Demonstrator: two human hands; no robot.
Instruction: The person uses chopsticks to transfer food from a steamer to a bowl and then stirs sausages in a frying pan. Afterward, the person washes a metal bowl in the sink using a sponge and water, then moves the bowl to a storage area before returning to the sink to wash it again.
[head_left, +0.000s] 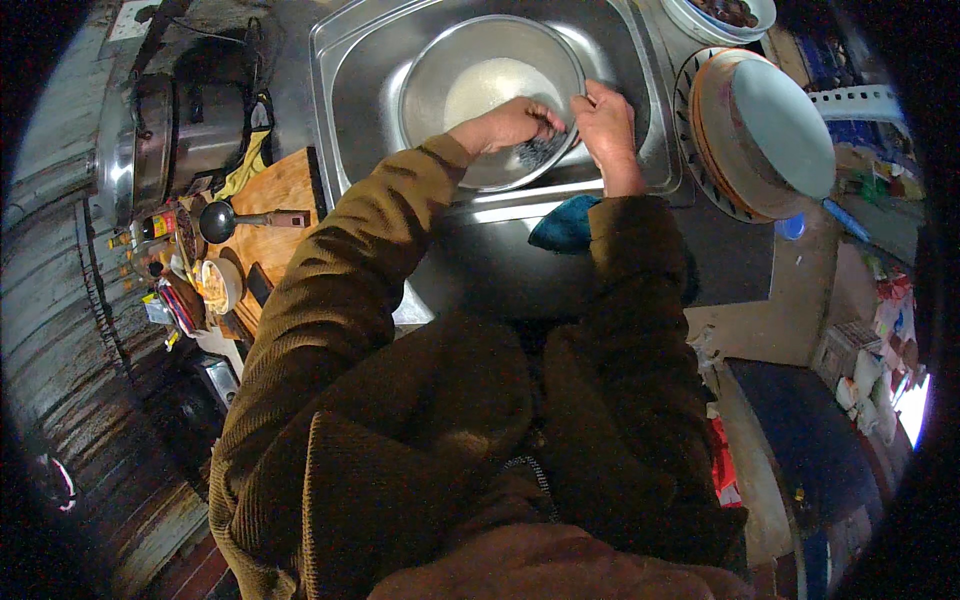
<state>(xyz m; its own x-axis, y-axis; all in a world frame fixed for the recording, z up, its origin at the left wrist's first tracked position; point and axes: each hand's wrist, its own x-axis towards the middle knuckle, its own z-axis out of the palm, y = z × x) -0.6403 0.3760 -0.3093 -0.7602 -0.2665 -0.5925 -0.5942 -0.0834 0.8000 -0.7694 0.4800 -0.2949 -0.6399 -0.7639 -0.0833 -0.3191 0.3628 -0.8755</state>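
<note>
A wide round metal basin (421, 82) rests in the stainless-steel sink (360, 90). Its floor shows a pale, whitish round area; whether that is contents or bright metal I cannot tell. My left hand (514, 124) reaches inside, fingers curled on a grey, tangled pad (537, 151) that looks like a steel-wool scourer. The pad lies against the basin's lower right wall. At the right side of the rim, my right hand (604, 124) grips the edge, thumb and fingers closed on it. Below my right wrist, a dark teal cloth (564, 225) hangs over the sink's front edge.
Stacked dishes and basins (784, 127) stand right of the sink, below a white bowl (727, 22) of dark pieces. At left are a wooden board (274, 199), a ladle (221, 221), a small filled bowl (221, 285), a yellow cloth (244, 165) and a large metal pot (154, 142).
</note>
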